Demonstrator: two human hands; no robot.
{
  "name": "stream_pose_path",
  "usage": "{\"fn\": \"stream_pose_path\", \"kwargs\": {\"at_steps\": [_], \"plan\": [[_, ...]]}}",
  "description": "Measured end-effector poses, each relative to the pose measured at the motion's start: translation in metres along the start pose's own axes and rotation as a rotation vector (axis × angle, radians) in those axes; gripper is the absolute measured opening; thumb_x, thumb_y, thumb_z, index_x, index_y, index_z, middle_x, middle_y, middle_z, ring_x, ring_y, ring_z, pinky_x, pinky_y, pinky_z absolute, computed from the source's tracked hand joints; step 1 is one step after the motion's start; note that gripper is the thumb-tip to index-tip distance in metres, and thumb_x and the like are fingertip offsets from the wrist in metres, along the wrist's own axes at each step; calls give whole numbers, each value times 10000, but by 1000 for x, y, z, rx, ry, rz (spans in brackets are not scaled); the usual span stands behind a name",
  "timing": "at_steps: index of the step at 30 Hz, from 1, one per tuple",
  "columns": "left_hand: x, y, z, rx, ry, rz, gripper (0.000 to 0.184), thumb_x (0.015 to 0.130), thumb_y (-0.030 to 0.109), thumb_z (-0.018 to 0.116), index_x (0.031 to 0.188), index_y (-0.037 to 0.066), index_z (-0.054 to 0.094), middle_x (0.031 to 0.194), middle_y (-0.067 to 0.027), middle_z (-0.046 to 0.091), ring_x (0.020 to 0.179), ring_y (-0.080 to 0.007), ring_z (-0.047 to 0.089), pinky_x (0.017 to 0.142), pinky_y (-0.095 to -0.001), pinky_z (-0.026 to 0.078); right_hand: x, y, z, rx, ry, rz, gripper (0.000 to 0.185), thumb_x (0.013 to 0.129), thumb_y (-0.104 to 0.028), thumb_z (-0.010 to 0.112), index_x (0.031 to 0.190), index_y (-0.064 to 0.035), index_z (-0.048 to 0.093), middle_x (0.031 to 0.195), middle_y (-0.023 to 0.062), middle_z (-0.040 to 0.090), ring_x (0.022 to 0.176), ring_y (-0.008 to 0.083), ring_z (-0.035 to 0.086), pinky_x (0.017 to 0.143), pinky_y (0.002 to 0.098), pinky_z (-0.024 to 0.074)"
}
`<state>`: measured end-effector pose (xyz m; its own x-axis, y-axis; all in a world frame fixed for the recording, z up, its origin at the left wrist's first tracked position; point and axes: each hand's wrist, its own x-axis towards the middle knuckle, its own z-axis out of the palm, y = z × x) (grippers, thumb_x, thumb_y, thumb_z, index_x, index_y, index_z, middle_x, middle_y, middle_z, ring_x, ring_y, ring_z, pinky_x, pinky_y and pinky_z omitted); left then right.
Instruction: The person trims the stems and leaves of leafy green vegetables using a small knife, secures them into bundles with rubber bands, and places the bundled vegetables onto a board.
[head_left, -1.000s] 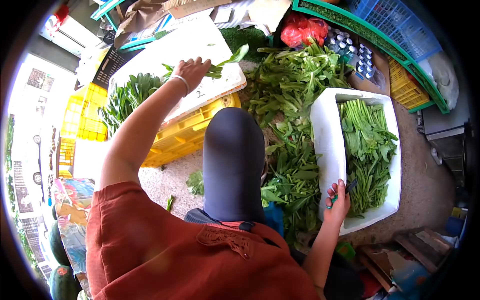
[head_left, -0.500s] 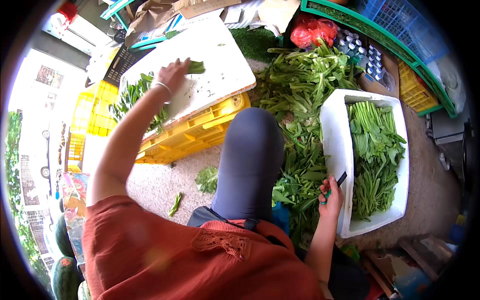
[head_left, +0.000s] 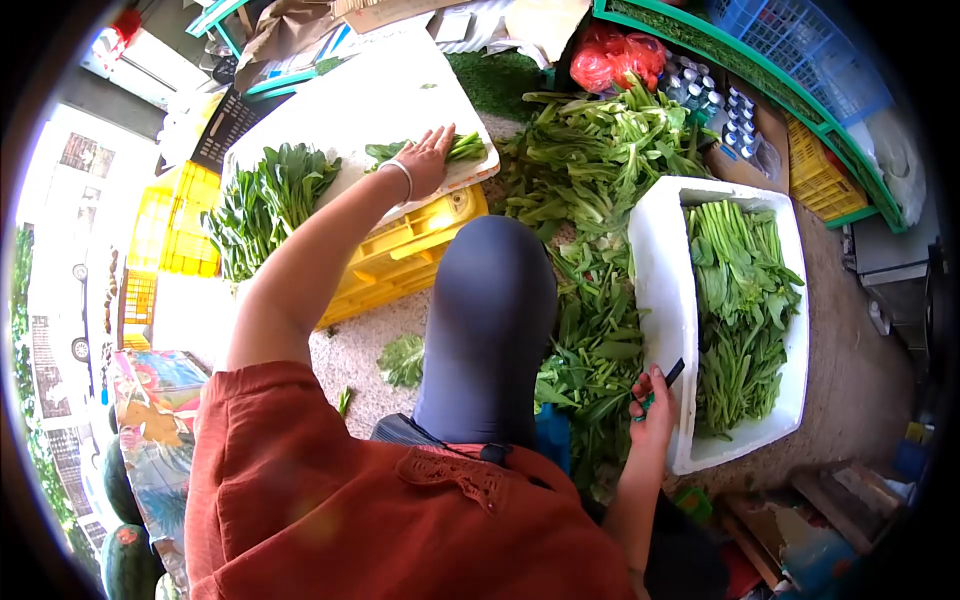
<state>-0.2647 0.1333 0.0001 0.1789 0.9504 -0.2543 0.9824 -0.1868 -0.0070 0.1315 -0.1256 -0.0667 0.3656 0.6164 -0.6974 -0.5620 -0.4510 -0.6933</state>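
My left hand [head_left: 424,165] lies flat with outstretched fingers over a small bunch of leafy greens [head_left: 466,148], near the right edge of a white board [head_left: 370,100]. A larger heap of greens [head_left: 275,200] rests at the board's left end. At the lower right, my right hand [head_left: 652,412] is closed round a small knife with a green handle; its dark blade [head_left: 675,371] points up and right. Beside that hand is a white foam box [head_left: 665,260] holding bundled greens [head_left: 735,250].
Yellow crates [head_left: 400,250] support the board. Loose leaves and stalks [head_left: 600,160] cover the floor between my knee [head_left: 495,300] and the foam box. Bottles [head_left: 740,125], a red bag [head_left: 618,60] and a green-edged shelf [head_left: 780,95] stand behind. Watermelons [head_left: 128,565] lie at lower left.
My left hand has moved right across the board from near the heap, and its fingers are now stretched out over the small bunch. My right hand still holds the knife beside the foam box.
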Motion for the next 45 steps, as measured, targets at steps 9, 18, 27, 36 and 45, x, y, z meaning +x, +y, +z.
{"fn": "stream_pose_path", "kwargs": {"at_steps": [9, 18, 27, 36, 45], "plan": [[9, -2, -50, 34, -211, 71, 969, 705, 381, 654, 1401, 103, 41, 1422, -177, 190, 1312, -286, 217, 1068, -409, 208, -2, -4, 0, 27, -38, -16, 270, 822, -214, 622, 1026, -53, 551, 777, 10, 571, 613, 95, 534, 393, 213, 301], [20, -15, -81, -73, -124, 193, 909, 637, 493, 713, 1333, 67, 314, 1278, -193, 433, 1192, -319, 410, 1021, -375, 302, 0, 1, 0, 39, -49, 0, 255, 823, -176, 608, 1034, -48, 547, 764, 9, 569, 587, 92, 522, 381, 205, 302], [-22, 150, -133, -635, 406, 721, 357, 733, 215, 658, 1044, 50, 604, 1025, -153, 604, 934, -288, 587, 828, -342, 463, 14, 3, 2, 34, -23, 62, 194, 873, -239, 519, 930, -71, 600, 687, 42, 589, 489, 93, 467, 377, 224, 293], [-29, 290, -81, -1129, -11, 803, 296, 747, 196, 638, 989, 27, 611, 908, -140, 643, 841, -245, 627, 768, -313, 485, 8, -79, 11, -13, 11, -304, 429, 899, -366, 445, 1235, -100, 468, 1107, 53, 593, 932, 149, 548, 710, 288, 369], [-13, 323, -71, -1418, -442, 628, 400, 789, 139, 612, 1129, -17, 471, 934, -102, 617, 765, -127, 576, 669, -264, 478, 3, -205, 91, 15, -203, -630, 416, 882, -251, 529, 1188, 30, 499, 1236, 120, 501, 1195, 178, 408, 1019, 299, 244]]}}
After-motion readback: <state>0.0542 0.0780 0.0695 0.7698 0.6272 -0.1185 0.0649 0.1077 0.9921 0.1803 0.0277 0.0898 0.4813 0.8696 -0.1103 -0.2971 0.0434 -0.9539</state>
